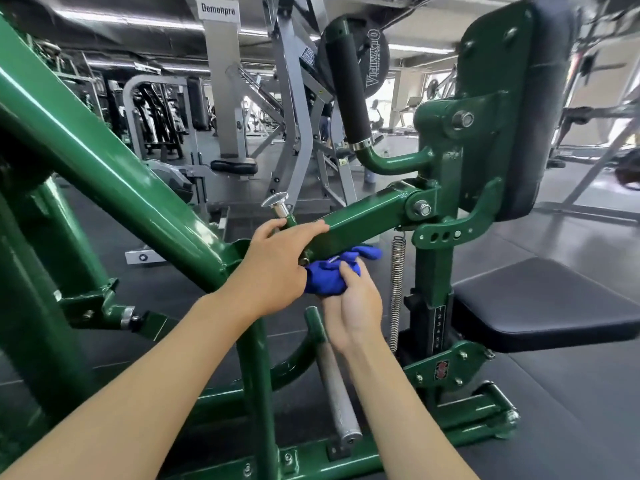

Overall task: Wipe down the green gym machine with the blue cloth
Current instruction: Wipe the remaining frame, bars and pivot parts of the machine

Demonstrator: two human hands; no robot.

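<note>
1. While bracing against the frame, left hand (277,258) curls over the top of the green square arm (363,216), fingers draped across its upper face and thumb side toward the chrome knob (277,202) just above; closed loosely on the arm, likely to steady the arm while the underside gets wiped.
2. Just right of and below that hand, right hand (349,299) cups the blue cloth (332,271) from beneath, palm turned up, fingers closed round the bunched fabric; pressed up against the lower face of the square arm, a tail of cloth poking out beyond the fingertips toward the spring (396,289).
3. Judged from that grip: wiping the hidden underside, where dust settles out of sight, hence the upward-facing palm.
4. Beyond the right hand, further right: seat pad (540,306) and upright back pad (519,109), both apart from the cloth; no sign either way of wiping there.
5. Above both hands: foam-sleeved handle (348,95) rising from the same pivot.
6. Below the right wrist: knurled steel peg (337,393) on the base frame, close to the forearm.
7. To the left of the left forearm: thick sloping tubes of the green gym machine (104,161), glossy, out of the cloth's reach for now.
8. One view only; cloth contact with the metal partly hidden by the arm's edge.
</note>
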